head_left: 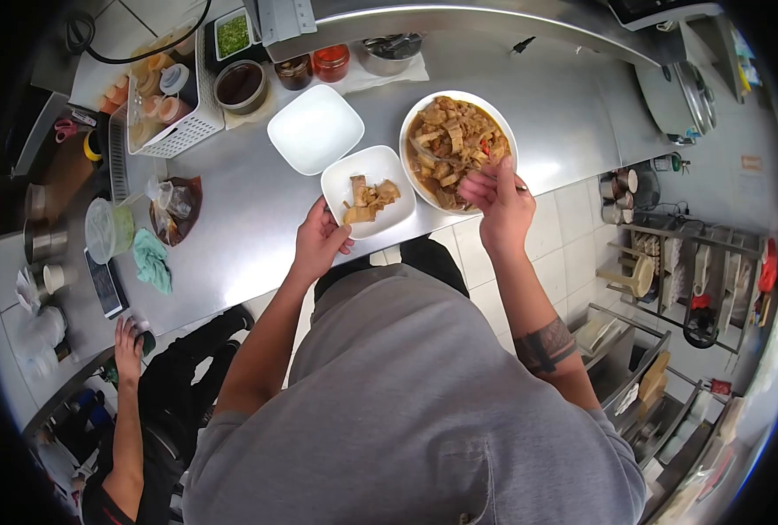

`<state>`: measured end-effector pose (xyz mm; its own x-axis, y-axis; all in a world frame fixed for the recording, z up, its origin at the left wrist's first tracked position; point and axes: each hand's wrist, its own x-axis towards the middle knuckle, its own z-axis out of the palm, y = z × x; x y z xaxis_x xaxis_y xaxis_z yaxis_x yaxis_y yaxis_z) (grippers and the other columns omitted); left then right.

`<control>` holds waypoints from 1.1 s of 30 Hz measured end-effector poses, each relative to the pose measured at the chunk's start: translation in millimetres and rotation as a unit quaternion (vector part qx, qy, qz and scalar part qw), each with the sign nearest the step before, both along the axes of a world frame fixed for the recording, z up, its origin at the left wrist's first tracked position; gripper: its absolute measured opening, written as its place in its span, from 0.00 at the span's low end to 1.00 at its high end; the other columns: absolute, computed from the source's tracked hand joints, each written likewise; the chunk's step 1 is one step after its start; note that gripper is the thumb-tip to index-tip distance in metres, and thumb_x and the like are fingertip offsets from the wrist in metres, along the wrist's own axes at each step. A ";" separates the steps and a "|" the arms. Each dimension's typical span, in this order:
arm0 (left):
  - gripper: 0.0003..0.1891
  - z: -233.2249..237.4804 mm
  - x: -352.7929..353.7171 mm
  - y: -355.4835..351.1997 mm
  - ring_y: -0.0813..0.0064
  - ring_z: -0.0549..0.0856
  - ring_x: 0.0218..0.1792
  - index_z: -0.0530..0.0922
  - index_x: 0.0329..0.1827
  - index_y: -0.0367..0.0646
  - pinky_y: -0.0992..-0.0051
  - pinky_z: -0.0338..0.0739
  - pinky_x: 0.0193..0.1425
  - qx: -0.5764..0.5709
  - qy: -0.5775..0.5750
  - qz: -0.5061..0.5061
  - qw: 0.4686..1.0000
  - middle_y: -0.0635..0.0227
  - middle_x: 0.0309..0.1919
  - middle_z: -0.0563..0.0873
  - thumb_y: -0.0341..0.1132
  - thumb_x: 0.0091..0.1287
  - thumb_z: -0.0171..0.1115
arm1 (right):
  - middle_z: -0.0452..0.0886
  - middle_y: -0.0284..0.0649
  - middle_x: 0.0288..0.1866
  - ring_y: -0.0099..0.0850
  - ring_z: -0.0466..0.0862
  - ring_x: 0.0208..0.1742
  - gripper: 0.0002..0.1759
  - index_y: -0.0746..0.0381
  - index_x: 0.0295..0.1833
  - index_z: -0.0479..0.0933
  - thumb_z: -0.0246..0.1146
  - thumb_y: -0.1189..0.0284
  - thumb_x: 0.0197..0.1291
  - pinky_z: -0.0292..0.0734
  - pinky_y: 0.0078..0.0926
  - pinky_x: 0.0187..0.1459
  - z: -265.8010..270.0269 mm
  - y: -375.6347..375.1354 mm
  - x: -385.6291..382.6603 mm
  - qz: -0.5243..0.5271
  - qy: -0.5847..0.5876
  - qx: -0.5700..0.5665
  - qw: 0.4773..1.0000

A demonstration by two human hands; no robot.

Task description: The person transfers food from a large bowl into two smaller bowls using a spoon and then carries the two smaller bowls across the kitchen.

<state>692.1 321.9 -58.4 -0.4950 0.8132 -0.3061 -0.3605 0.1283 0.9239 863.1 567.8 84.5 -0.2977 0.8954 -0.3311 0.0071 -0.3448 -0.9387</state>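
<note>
My left hand grips the near left rim of a small white square bowl, thumb on the edge. Several pieces of brown stewed meat lie in it. To the right, a large round white bowl is full of similar chunks in brown sauce, with a bit of red on top. My right hand is over this bowl's near right rim, fingers curled together; what they hold, if anything, I cannot make out. Behind the small bowl sits a second white square dish with nothing in it.
Along the back stand a dark sauce tub, a red jar and a white basket of bottles. At left lie a green cloth, a plastic bag and a phone. Another person's hand rests by the counter edge.
</note>
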 end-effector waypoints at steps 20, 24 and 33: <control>0.38 -1.7 -1.2 1.0 0.73 0.88 0.36 0.53 0.85 0.35 0.76 0.86 0.34 -0.008 -0.020 0.001 1.000 0.54 0.52 0.86 0.21 0.73 0.58 | 0.83 0.59 0.55 0.47 0.89 0.58 0.14 0.70 0.57 0.70 0.60 0.70 0.80 0.89 0.41 0.60 -64.3 -31.5 38.7 -0.095 0.103 -0.132 0.981; 0.39 0.0 0.0 1.0 0.76 0.88 0.36 0.53 0.85 0.34 0.77 0.86 0.33 0.000 -0.025 0.014 1.000 0.57 0.47 0.87 0.22 0.74 0.60 | 0.83 0.57 0.57 0.46 0.88 0.60 0.15 0.70 0.61 0.70 0.55 0.69 0.82 0.87 0.40 0.63 -55.7 -38.0 56.7 -0.063 0.104 -0.139 0.983; 0.38 -0.4 -0.6 1.1 0.74 0.88 0.36 0.53 0.85 0.35 0.76 0.86 0.34 -0.011 -0.016 0.006 1.000 0.54 0.50 0.86 0.21 0.73 0.58 | 0.82 0.58 0.57 0.47 0.88 0.58 0.16 0.71 0.61 0.69 0.54 0.68 0.83 0.88 0.41 0.62 -48.6 -29.1 74.0 -0.080 0.113 -0.139 0.980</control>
<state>691.5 323.0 -58.8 -0.4943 0.8004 -0.3392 -0.3910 0.1438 0.9091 937.1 538.7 35.9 -0.2551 0.8208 -0.5112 -0.2661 -0.5678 -0.7789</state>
